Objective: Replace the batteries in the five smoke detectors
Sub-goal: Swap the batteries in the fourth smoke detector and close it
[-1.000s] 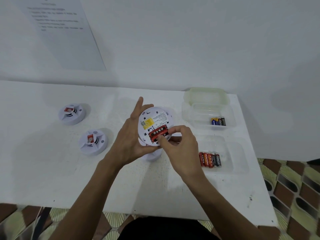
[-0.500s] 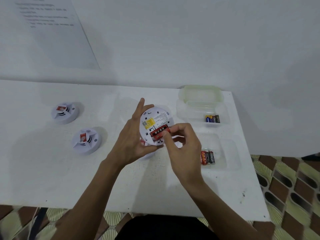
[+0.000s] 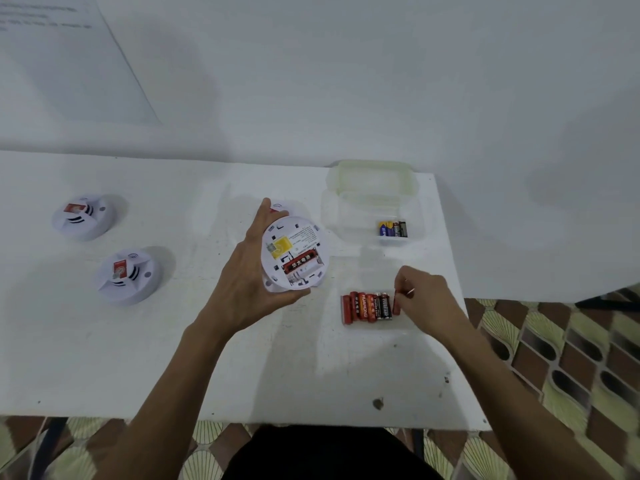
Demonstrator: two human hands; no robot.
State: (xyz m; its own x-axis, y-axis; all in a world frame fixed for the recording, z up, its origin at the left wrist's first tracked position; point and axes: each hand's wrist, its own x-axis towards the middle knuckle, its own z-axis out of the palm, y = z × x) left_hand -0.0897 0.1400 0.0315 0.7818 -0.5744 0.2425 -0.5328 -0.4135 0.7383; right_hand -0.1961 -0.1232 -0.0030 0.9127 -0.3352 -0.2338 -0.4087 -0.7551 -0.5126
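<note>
At battery row (image 3: pixel 367 307) in near tray (image 3: pixel 367 282), right grip (image 3: pixel 424 299) on red battery (image 3: pixel 397 304), left grip (image 3: pixel 242 285) around detector (image 3: pixel 294 252).

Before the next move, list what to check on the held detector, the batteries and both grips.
1. Left grip holds the smoke detector back side up: ok.
2. Battery bay open, one red battery seated: ok.
3. Slot beside it filled: not ok, looks empty.
4. Right grip pinches a loose battery by the battery row: ok.
5. That battery fresh or spent: cannot tell.
</note>
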